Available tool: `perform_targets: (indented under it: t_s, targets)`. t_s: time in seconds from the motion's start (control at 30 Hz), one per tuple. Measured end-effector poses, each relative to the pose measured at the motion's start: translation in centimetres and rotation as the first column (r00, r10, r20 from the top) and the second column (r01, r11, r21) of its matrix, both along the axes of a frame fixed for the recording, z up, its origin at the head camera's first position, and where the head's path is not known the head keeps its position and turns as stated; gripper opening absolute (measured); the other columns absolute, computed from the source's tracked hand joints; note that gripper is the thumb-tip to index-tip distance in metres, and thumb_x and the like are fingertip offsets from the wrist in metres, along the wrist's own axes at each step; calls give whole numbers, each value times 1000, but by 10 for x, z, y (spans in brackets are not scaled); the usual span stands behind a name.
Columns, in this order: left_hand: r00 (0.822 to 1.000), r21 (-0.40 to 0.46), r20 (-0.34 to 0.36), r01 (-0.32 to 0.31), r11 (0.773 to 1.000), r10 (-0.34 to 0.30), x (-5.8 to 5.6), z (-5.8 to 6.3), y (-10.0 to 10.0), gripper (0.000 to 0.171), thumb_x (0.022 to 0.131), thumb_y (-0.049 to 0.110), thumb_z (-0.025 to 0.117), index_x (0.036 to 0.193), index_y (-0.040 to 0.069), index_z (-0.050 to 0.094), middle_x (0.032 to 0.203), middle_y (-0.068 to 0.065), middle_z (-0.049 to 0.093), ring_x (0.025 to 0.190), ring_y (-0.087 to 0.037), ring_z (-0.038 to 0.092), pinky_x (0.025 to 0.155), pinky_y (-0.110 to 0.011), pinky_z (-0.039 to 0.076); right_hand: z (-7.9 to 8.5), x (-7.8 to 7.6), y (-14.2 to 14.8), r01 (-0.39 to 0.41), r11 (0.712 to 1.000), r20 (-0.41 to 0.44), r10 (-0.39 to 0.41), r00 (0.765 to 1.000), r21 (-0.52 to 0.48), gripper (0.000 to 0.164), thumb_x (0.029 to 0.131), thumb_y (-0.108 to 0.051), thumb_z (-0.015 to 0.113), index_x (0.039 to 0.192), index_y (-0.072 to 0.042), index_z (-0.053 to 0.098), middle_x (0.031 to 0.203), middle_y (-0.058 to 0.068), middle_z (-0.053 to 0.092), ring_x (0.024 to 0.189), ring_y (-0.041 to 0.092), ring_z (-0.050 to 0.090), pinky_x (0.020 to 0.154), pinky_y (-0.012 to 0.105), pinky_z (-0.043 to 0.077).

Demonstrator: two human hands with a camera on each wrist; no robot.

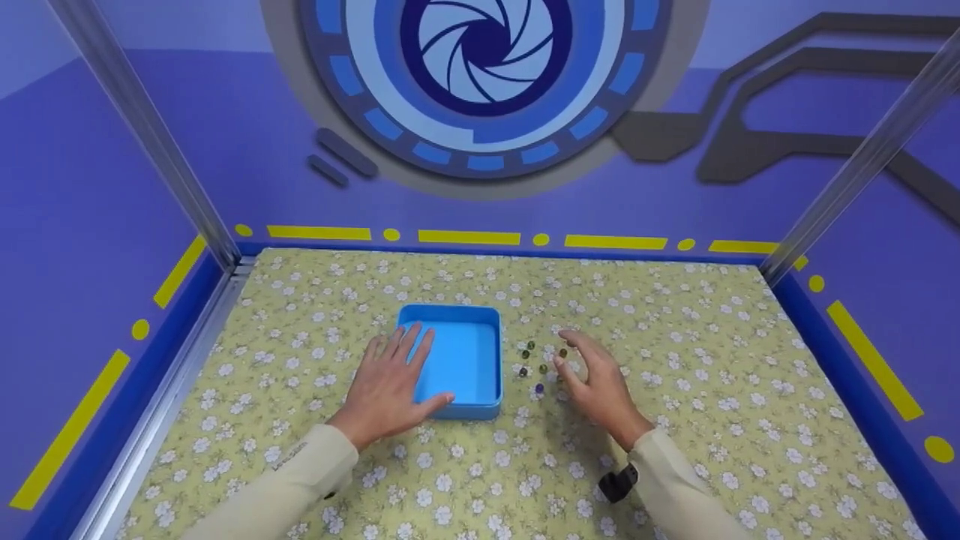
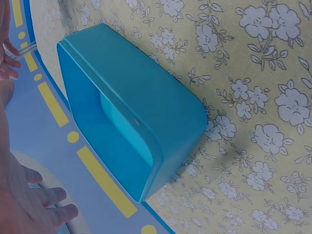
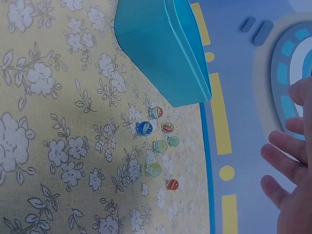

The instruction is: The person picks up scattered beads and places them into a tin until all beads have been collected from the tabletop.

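Nearest us, two cream fabric sleeves (image 1: 285,484) reach in from seven and five o'clock, a small black device (image 1: 618,484) at the right wrist. Here's the left hand (image 1: 386,384), fingers straight and spread, over the nine o'clock side of a bright blue, open-topped, rounded square box (image 1: 466,360); touching or not, I can't tell from above! Over at the box's three o'clock, the right hand (image 1: 602,382) hangs with thumb and forefinger apart, gripping nothing visible. Between them, seven small, round, colourful glass marbles (image 3: 160,146) lie scattered on yellow, white-flowered cloth (image 1: 750,382). Furthest off, at twelve o'clock, a purple-blue printed wall (image 1: 225,135) bears yellow dashes.
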State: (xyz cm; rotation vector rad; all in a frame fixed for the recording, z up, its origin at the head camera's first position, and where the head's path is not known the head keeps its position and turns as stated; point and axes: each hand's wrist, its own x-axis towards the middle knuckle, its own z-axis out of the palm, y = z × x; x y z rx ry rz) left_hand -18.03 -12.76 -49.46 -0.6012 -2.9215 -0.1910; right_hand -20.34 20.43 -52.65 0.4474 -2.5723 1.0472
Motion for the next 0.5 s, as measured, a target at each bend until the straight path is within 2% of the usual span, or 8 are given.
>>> perform_targets:
  t_s: [0.23,0.5]
  targets:
    - [1000,0,-10,-21,1000,21,-1,-4,-5,96,85,79,39,155,16,24,159,-11,29,145,-34,32,113,-62,27,-5,-1,1,25,999,30,-24,999,-27,42,93,-21,65,134,-18,57,128,7,62,116,24,59,96,51,48]
    - [999,13,-5,-37,999,37,-1,-5,-9,96,85,79,39,155,16,23,159,-11,29,145,-35,31,113,-63,25,-14,-3,5,21,998,14,-20,1000,-52,42,93,-24,66,133,-16,58,126,5,63,114,27,60,97,49,48]
